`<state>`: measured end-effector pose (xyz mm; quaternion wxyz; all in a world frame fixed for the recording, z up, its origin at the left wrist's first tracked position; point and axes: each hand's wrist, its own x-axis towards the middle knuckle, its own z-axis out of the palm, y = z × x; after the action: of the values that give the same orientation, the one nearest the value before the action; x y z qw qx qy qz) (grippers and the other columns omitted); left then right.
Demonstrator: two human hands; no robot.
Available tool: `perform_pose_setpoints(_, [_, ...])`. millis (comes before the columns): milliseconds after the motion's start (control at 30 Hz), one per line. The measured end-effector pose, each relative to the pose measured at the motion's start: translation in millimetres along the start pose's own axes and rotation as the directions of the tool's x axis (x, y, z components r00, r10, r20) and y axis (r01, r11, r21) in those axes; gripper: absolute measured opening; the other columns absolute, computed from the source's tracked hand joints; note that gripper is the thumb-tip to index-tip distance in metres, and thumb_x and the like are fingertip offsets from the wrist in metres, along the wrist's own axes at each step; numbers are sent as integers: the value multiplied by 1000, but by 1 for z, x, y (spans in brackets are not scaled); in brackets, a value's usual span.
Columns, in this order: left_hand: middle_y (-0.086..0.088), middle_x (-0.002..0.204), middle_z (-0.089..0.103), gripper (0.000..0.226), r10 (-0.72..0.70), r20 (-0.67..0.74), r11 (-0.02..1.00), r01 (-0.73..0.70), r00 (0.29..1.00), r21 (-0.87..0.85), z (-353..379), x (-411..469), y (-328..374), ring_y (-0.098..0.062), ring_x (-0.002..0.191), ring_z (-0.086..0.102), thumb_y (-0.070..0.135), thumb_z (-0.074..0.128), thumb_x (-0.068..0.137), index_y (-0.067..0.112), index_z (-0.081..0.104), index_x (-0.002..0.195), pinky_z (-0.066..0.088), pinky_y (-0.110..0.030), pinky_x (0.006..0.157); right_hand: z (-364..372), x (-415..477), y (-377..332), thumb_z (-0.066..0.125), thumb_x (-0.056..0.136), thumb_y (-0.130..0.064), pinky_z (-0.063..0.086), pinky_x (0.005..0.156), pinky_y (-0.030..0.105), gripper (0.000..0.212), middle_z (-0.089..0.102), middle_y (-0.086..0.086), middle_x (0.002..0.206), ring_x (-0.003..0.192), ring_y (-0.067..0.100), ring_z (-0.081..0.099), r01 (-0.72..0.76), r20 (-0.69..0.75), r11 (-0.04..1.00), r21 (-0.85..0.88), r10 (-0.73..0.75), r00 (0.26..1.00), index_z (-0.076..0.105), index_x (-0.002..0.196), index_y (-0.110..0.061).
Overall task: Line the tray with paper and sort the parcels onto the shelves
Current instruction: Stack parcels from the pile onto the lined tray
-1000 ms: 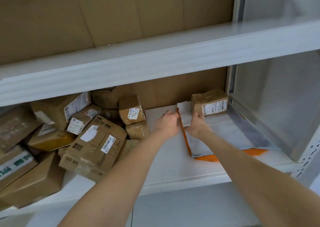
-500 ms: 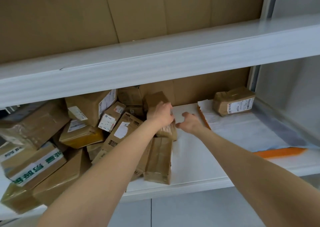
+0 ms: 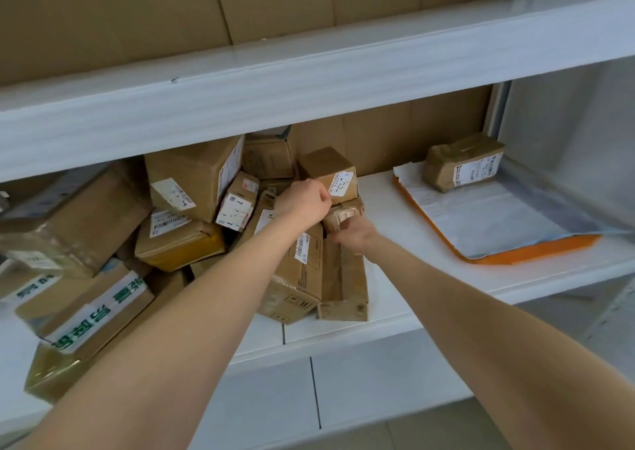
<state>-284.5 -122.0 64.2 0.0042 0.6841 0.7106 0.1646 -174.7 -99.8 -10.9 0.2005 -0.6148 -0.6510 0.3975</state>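
An orange tray [image 3: 536, 247] lies on the right of the lower shelf, lined with white paper [image 3: 481, 215]. One taped brown parcel [image 3: 464, 162] sits at the tray's back. A pile of cardboard parcels [image 3: 192, 215] fills the shelf's left half. My left hand [image 3: 304, 202] has its fingers curled at the lower corner of a small labelled box [image 3: 326, 171] on top of the pile's right edge. Just below it, my right hand [image 3: 355, 234] grips a small tape-wrapped parcel [image 3: 347, 210] from underneath.
A white upper shelf board [image 3: 309, 81] overhangs the pile, with brown cardboard behind it. Two long flat boxes [image 3: 319, 277] lie at the shelf's front under my wrists. Bare white shelf [image 3: 388, 215] separates the pile from the tray. The right side wall [image 3: 567, 133] borders the tray.
Both hands left the tray's left edge and moved left to the pile. The left hand dropped from the box's top to its corner, and the right hand took hold of the taped parcel.
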Motion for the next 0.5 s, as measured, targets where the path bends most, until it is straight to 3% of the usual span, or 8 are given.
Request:
perform_pose_setpoints(100, [7,98,67,21,-37,-71,998,40,997,43,-6,-20,-7,-13,78,54,37,49,94,28,67,99,39,-25,56,10,-13,4,62,90,-25,48,62,23,28,61,11,103,86,20,57,8,22,1000,25,-9,1000,63,111,-5])
perform_pose_setpoints(267, [3,93,66,25,-84,-116,992,94,990,86,-16,-54,-28,-15,75,54,43,47,95,26,65,98,38,-27,57,29,-32,1,62,91,-25,54,87,34,31,65,12,110,100,24,62,18,33,994,103,-22,999,65,116,-6])
perform_pose_setpoints(333, [0,92,67,26,-84,-155,993,95,984,66,-23,-64,-36,-19,79,59,43,46,95,23,62,98,40,-27,58,30,-40,-8,60,91,-31,52,83,32,39,64,10,112,103,24,61,56,6,996,64,-57,998,62,123,-9])
perform_pose_setpoints(400, [-1,91,66,25,-89,-236,994,102,968,45,-33,-70,-41,-20,79,60,42,45,96,21,56,99,39,-27,57,27,-47,-22,59,92,-36,44,79,27,51,61,10,125,111,24,57,101,-40,993,66,-99,994,52,136,-12])
perform_pose_setpoints(500, [0,89,55,15,-82,-447,996,85,891,-13,-56,-77,-50,-19,77,56,34,46,95,19,47,97,37,-28,56,23,-57,-56,57,92,-43,42,92,30,65,51,8,140,126,26,49,177,-101,966,189,-160,982,38,146,-14])
